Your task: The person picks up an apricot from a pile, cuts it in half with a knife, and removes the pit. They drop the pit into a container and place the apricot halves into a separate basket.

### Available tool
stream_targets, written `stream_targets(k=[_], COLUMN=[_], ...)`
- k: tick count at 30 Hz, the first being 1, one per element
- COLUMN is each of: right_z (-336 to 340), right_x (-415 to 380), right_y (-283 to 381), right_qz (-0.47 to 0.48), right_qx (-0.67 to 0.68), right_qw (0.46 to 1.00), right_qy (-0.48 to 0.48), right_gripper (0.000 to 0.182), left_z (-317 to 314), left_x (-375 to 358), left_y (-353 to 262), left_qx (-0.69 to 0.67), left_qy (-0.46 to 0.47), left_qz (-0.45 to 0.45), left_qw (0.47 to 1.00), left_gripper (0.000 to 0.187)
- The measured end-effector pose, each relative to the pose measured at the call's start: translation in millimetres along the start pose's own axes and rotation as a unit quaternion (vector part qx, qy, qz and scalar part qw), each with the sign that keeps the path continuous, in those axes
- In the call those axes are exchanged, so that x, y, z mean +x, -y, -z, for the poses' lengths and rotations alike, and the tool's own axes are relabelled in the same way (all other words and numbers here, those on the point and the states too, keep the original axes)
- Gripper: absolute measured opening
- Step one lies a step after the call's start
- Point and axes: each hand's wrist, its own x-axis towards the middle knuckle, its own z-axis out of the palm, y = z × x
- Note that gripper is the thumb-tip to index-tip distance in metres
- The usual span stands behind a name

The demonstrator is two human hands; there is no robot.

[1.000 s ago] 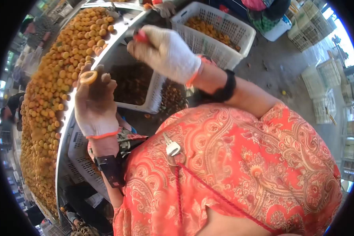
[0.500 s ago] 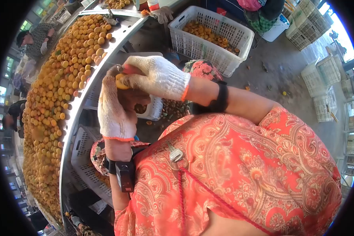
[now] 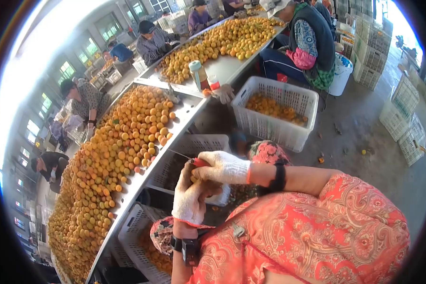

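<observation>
My right hand, in a white knit glove, is closed on a small knife with a red handle. Its thin blade points left, towards the table. Pressed up against it is my gloved left hand, fingers curled round an apricot that shows only in part. Whether the blade touches the fruit is hidden by the fingers. Both hands are above a white crate, to the right of a metal-edged table heaped with apricots.
A white crate of orange fruit pieces stands beyond my right hand; another crate is below on the left. A bottle stands on the far table. Co-workers sit around it. Stacked crates stand at right.
The view has tilted up, showing more of the tables and people, so my hands appear lower and farther right. They remain together on the knife and apricot.
</observation>
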Motion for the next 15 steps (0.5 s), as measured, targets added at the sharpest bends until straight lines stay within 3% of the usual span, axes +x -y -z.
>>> stream_targets(k=[3,6,7,11,15], right_z=[-1,-2,-3,1,3], right_x=[-3,-7,-8,-11,-13], right_y=[4,6,5,16,13], right_qz=[0.001,-0.012,0.025,0.005,0.040], right_qx=[-0.046,-0.023,-0.013,0.005,0.023], right_qw=[0.999,0.999,0.998,0.999,0.998], right_qy=[-0.005,-0.024,-0.048,-0.041,-0.038], right_gripper=[0.039,0.038,0.035,0.030,0.028], left_z=[-3,2,-1,1,-13], left_x=[1,0,-3,-5,-7], left_y=[1,7,4,7,0], left_qx=[0.048,0.135,0.195,0.167,0.172], left_qy=[-0.010,-0.076,-0.093,-0.079,-0.081], left_qz=[0.009,-0.003,0.014,0.009,-0.001], left_qw=[0.999,0.988,0.976,0.983,0.982], left_gripper=[0.057,0.042,0.030,0.019,0.022])
